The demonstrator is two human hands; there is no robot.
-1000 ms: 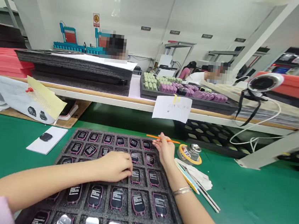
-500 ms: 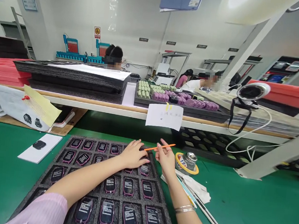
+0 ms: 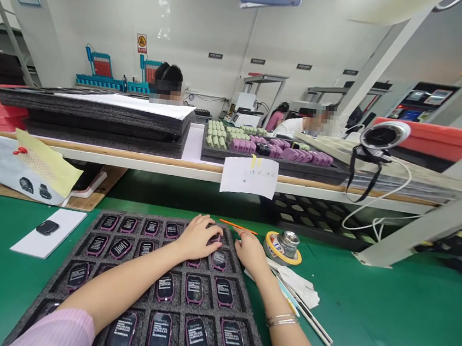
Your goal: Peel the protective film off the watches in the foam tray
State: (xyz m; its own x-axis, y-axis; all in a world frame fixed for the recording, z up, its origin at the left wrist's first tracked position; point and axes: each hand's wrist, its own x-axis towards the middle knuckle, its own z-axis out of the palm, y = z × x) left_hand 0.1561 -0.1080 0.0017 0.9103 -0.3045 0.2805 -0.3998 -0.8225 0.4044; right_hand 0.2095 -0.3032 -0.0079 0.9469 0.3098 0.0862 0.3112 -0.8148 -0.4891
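A dark foam tray (image 3: 93, 231) lies on the green mat and holds several purple-edged watch bodies (image 3: 193, 288) in pockets. My left hand (image 3: 199, 237) rests over the far right pockets with its fingers curled down onto a watch body. My right hand (image 3: 250, 249) sits at the tray's right edge, pinching a thin orange stick (image 3: 237, 226) that points left toward the same pocket.
A tape roll with a small metal jar (image 3: 284, 244) stands right of my hands, beside white cloth and tweezers (image 3: 303, 307). A lone watch body lies on a white card (image 3: 46, 228) at left. A shelf behind carries foam sheets (image 3: 92, 117) and a tray of green and purple parts (image 3: 266, 149). Other people sit beyond.
My left hand moved from the tray's middle to its far right pockets. My right hand dropped lower, bringing the orange stick down close to the tray.
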